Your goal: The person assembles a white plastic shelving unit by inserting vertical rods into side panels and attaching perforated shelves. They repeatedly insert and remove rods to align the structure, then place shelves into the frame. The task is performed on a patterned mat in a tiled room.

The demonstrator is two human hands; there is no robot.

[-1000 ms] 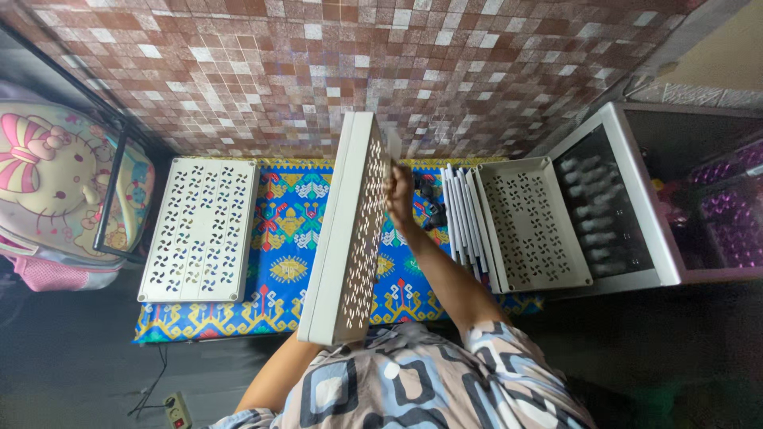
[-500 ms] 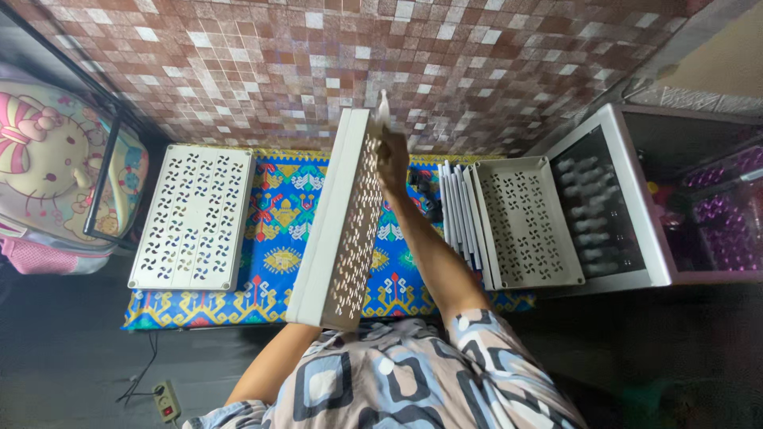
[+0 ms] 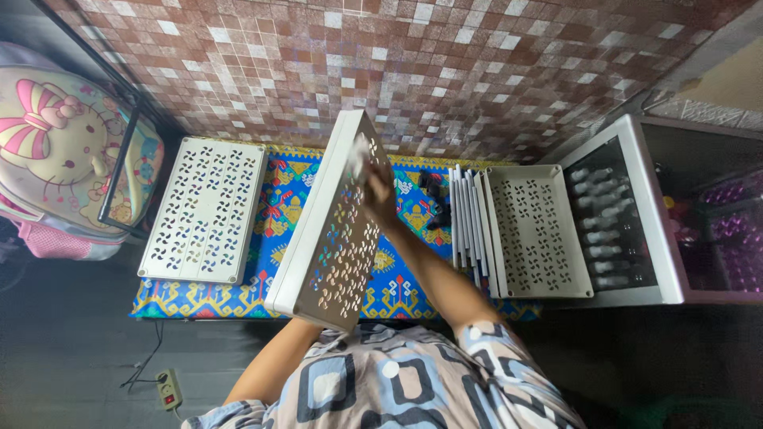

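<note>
A white perforated plastic panel (image 3: 318, 230) stands tilted on its edge over a colourful patterned mat (image 3: 278, 191). My left hand is hidden under the panel's near end, with only the forearm showing. My right hand (image 3: 380, 191) presses a small white cloth (image 3: 359, 156) against the panel's perforated face near its far end.
Another white perforated panel (image 3: 203, 210) lies flat on the mat at the left. At the right, several panels (image 3: 469, 214) stand stacked on edge beside one leaning panel (image 3: 539, 230). A white cabinet (image 3: 644, 214) is further right. A pink cartoon bag (image 3: 56, 159) sits far left. A power strip (image 3: 168, 388) lies on the floor.
The panel has tilted a little more to the right. My right hand with the cloth has moved along its face towards the far end.
</note>
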